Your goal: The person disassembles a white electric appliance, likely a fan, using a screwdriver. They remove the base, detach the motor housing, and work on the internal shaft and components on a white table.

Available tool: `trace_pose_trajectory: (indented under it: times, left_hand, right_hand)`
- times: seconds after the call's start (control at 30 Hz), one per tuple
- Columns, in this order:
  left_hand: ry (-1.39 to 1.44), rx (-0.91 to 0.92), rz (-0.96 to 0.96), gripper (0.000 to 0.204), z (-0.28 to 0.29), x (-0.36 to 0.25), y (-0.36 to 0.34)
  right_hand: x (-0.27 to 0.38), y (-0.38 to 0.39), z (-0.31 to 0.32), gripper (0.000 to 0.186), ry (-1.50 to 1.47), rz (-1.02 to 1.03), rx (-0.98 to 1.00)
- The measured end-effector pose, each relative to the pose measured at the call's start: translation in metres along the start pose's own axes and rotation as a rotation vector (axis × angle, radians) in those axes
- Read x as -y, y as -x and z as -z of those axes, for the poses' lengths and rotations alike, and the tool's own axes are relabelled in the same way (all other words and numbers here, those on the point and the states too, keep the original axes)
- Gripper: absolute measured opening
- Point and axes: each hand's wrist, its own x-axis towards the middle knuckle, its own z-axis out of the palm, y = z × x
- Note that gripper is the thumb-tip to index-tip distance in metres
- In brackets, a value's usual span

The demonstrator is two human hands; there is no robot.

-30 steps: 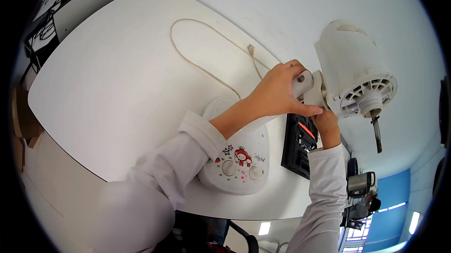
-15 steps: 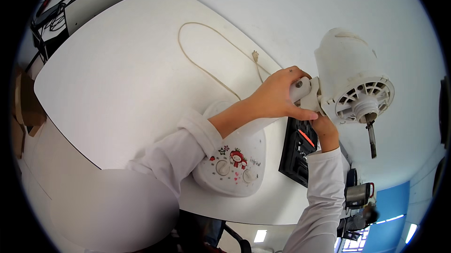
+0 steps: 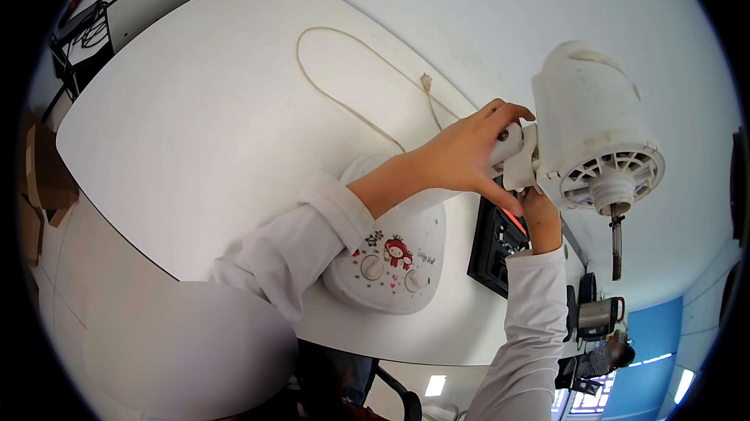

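A white table fan without blades stands on a table. Its motor housing tilts at the top right, with a bare metal shaft hanging down from the front. My left hand is curved round the top of the fan's neck, thumb below and fingers above, just beside the joint under the housing. Below that joint is my right hand, its fingertips hidden behind the neck bracket. The fan base, with two round knobs and red cartoon prints, is partly covered by my left forearm.
A pale power cord loops over the white table, its plug near the wall. Behind my right wrist lies a black tool case with an orange-red item. Cardboard boxes stand left; a person sits far right.
The fan's housing appears slightly farther right. My left hand has moved a little right with it, its index finger and thumb now spread wider. The right hand stays below the joint.
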Motion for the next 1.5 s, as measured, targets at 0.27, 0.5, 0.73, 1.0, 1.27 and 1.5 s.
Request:
trace_pose_trajectory:
  times: [0.27, 0.5, 0.73, 1.0, 1.27, 1.5]
  left_hand:
    - [0.054, -0.015, -0.017, 0.082, -0.007, 0.007, -0.004]
    - [0.089, 0.082, 0.182, 0.079, 0.0, 0.003, -0.005]
    - [0.226, 0.184, 0.278, 0.072, 0.004, 0.004, -0.008]
    - [0.333, 0.233, 0.306, 0.072, 0.003, 0.003, -0.01]
    - [0.148, 0.176, 0.226, 0.073, -0.002, 0.01, -0.008]
    - [0.15, 0.113, 0.158, 0.074, -0.008, 0.013, -0.006]
  right_hand:
    - [-0.014, 0.028, -0.012, 0.049, 0.116, 0.121, -0.008]
    - [-0.022, 0.03, -0.02, 0.052, 0.187, 0.18, -0.109]
    - [-0.017, 0.023, -0.018, 0.045, 0.245, 0.212, -0.229]
    - [-0.023, 0.03, -0.032, 0.037, -0.146, -0.079, -0.092]
    - [0.001, 0.028, -0.046, 0.033, -0.314, -0.03, -0.346]
    - [0.012, 0.027, -0.031, 0.034, -0.388, -0.194, -0.272]
